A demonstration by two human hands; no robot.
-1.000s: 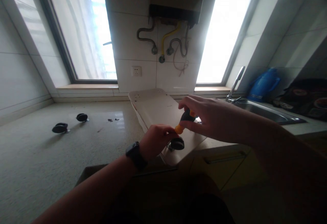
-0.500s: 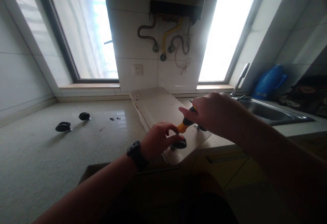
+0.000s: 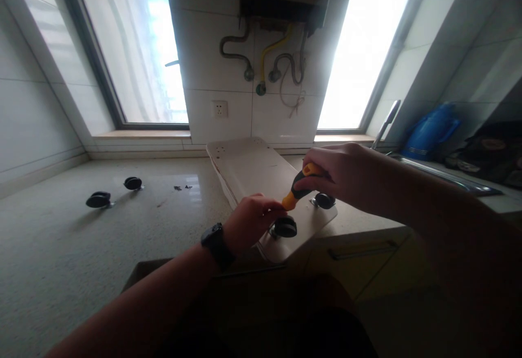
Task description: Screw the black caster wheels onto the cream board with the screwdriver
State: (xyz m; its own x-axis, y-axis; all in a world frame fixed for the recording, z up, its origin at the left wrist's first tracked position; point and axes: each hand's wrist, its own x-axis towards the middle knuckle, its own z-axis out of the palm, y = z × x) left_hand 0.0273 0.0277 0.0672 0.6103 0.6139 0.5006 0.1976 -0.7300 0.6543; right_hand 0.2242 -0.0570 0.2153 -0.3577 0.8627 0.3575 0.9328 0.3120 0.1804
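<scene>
My right hand point(image 3: 326, 176) grips a screwdriver point(image 3: 300, 184) by its orange and black handle, which slants down to the left. The fingers of my left hand point(image 3: 261, 214) are pinched at the screwdriver's lower end, just above a black caster wheel point(image 3: 284, 227). The screwdriver's tip is hidden behind these fingers. That caster sits at the near end of an upturned white plastic panel point(image 3: 250, 170). A second caster point(image 3: 325, 201) stands at the panel's right corner, below my right hand. Small holes show at the panel's far end.
Two loose casters point(image 3: 98, 199) point(image 3: 132, 183) lie on the speckled countertop point(image 3: 134, 233) at left. Several small dark screws point(image 3: 182, 187) lie between them and the panel. A sink point(image 3: 444, 176) and a blue jug point(image 3: 432, 131) are at right. The counter's front edge runs below the panel.
My right hand has shifted its grip, so more of the handle shows. My left thumb has drawn back from the near caster, and both panel casters are more visible.
</scene>
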